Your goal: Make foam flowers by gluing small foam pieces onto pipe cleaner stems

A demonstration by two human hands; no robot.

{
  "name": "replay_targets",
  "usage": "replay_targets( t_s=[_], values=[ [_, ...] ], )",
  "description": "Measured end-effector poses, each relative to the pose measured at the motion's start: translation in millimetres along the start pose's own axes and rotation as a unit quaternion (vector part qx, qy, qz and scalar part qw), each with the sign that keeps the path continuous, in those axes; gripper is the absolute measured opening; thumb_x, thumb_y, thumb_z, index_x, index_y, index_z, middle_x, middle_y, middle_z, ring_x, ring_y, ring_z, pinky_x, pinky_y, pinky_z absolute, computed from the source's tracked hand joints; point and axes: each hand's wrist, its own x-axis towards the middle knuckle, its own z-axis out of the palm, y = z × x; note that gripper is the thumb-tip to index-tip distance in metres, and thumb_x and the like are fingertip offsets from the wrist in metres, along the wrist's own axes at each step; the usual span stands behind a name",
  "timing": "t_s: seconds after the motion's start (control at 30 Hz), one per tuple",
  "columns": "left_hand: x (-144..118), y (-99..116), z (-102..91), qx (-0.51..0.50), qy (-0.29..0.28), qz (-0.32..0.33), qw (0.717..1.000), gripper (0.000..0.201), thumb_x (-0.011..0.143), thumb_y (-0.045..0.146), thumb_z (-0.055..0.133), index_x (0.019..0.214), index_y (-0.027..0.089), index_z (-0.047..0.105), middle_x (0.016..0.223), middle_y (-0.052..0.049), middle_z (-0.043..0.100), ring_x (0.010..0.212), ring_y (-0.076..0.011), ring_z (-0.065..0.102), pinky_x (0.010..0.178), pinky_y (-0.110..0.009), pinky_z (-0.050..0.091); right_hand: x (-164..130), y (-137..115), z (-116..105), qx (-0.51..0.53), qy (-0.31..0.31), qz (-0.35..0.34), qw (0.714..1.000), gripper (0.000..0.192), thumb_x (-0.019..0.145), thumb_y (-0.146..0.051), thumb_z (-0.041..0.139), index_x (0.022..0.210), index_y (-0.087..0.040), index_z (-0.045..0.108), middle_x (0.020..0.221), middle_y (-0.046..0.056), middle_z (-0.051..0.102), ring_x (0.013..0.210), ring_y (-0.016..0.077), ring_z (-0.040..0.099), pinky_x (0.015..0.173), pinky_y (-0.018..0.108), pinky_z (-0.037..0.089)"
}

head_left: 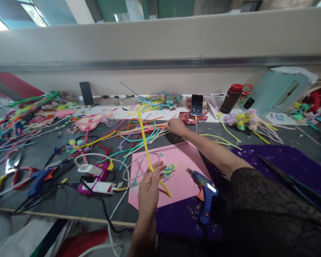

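The left hand (149,178) pinches a yellow pipe cleaner (144,137) whose length runs toward the bench's far edge, while the right hand (175,125) closes loosely on the loose stems (139,134) beyond

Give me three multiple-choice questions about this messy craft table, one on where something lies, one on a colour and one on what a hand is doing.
1. Where does the blue hot-glue gun nearest the person lie?
A. on the window ledge
B. at the pink paper sheet's right edge
C. inside the red-capped bottle

2. What colour is the fuzzy pipe cleaner in the left hand?
A. yellow
B. black
C. white

3. What is the right hand doing?
A. gripping the glue gun
B. holding a phone
C. reaching into the loose pile of coloured pipe cleaners

Answers: B, its nozzle reaches over the sheet's edge; A, yellow stem pinched in the fingers; C, fingers on the strands.
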Motion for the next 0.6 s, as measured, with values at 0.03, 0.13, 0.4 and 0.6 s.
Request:
replay_targets(
  t_s=[0.03,0.13,0.4,0.6],
  values=[
    [0,0,-0.3,0.000,-0.002,-0.001,1.000,0.031,0.083,0.038,0.047,0.092,0.018,0.068,0.119,-0.009,0.057,0.106,-0.0225,0.054,0.082,-0.032,0.047,4,-2,4,0.000,-0.008,0.009,1.000,0.026,0.088,-0.030,0.048,0.102,-0.010,0.059,0.102,0.010,0.061,0.091,0.0200,0.058,0.078,0.037,0.046],
    [0,2,-1.2,0.001,-0.002,-0.005,1.000,0.030,0.082,0.039,0.049,0.092,0.018,0.068,0.118,-0.010,0.057,0.107,-0.0234,0.054,0.082,-0.033,0.047,12,-2,13,0.015,-0.030,0.028,0.999,0.030,0.087,-0.029,0.051,0.112,-0.014,0.052,0.111,0.008,0.055,0.094,0.0192,0.057,0.079,0.039,0.048],
    [-1,4,-2.3,0.007,-0.007,-0.012,1.000,0.031,0.081,0.041,0.050,0.090,0.018,0.068,0.117,-0.009,0.058,0.106,-0.0231,0.054,0.083,-0.032,0.046,17,17,4,0.164,-0.038,0.051,0.984,0.028,0.087,-0.029,0.051,0.110,-0.013,0.053,0.107,0.007,0.057,0.088,0.0176,0.058,0.073,0.035,0.050],
    [-1,2,-1.2,0.013,-0.014,0.003,1.000,0.029,0.083,0.038,0.048,0.089,0.019,0.068,0.113,-0.008,0.060,0.106,-0.0221,0.054,0.083,-0.032,0.045,-24,18,-16,0.302,-0.039,-0.013,0.952,0.024,0.087,-0.026,0.043,0.085,-0.008,0.059,0.063,0.003,0.062,0.047,0.0068,0.053,0.042,0.016,0.041]
  ],
)
